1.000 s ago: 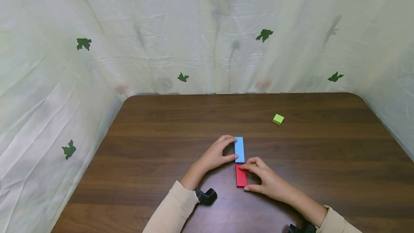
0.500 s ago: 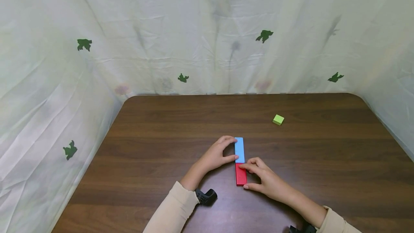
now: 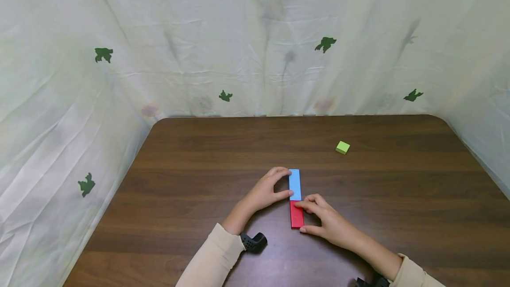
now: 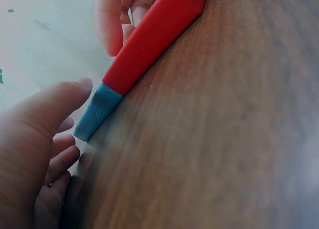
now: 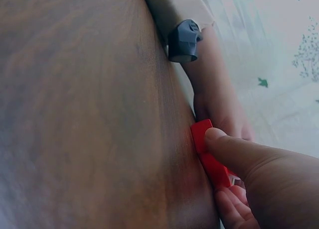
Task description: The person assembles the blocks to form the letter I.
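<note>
1. Right hand pinches the red block, flat on the worktop toward the near edge.
2. Left hand pinches the blue block; both blocks already butt end to end in line.
3. Green cube lies untouched, toward the far right corner.

I see open table along the far and left edges; only a green cube sits toward the far right corner.

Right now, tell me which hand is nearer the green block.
Right. The right hand sits on the red block, below-left of the green block; the left hand, at the blue block, is farther left.
</note>
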A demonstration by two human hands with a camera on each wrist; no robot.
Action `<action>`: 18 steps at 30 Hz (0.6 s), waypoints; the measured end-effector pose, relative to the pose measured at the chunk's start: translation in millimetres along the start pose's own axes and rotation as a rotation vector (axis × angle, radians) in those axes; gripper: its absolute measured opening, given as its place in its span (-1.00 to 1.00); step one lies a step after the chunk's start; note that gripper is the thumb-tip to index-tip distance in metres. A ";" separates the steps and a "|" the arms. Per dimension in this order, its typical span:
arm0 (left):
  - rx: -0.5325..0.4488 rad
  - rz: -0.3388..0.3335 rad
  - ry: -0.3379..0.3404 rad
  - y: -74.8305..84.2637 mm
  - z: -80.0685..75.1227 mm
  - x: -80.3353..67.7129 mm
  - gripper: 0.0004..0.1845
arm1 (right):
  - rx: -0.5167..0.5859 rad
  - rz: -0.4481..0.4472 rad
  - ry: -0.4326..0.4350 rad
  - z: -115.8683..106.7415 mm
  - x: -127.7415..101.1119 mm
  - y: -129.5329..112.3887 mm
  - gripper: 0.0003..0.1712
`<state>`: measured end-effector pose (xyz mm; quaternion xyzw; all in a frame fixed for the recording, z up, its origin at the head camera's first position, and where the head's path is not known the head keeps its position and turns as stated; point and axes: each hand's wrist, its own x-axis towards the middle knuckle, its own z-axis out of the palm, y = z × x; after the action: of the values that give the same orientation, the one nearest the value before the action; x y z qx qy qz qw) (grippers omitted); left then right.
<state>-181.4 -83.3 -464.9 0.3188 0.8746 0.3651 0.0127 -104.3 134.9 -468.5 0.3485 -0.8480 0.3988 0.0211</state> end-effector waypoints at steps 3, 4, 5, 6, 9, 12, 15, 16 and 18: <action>-0.010 -0.001 0.013 -0.7 0.3 -0.5 -0.45 | 0.004 0.002 0.000 0.0 0.1 0.0 -0.42; -0.016 -0.001 0.018 -0.6 0.2 -0.9 -0.46 | 0.006 0.006 -0.002 0.1 0.2 0.0 -0.42; -0.020 -0.003 0.023 -0.9 0.3 -1.2 -0.47 | 0.005 0.008 -0.004 0.2 0.2 0.0 -0.42; -0.025 -0.004 0.026 -1.0 0.4 -1.8 -0.47 | 0.006 0.010 -0.005 0.3 0.2 -0.1 -0.42; -0.035 -0.006 0.030 -0.3 0.1 -4.0 -0.48 | 0.006 0.012 -0.005 0.6 0.1 0.0 -0.42; -0.038 0.001 0.025 0.7 -0.7 -6.4 -0.45 | 0.006 0.006 0.002 0.5 0.1 -0.1 -0.42; -0.042 0.024 0.018 1.2 -1.4 -7.8 -0.38 | 0.005 -0.001 0.007 0.3 0.2 0.1 -0.41; -0.038 0.032 0.013 1.0 -1.6 -8.1 -0.35 | 0.005 -0.001 0.006 0.3 0.2 0.1 -0.40; -0.031 0.045 -0.003 0.6 -1.8 -8.4 -0.30 | 0.002 0.001 0.004 0.4 0.1 0.7 -0.39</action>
<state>-174.8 -88.9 -465.0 0.3388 0.8614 0.3784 0.0106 -104.6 134.9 -469.2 0.3474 -0.8477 0.4002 0.0221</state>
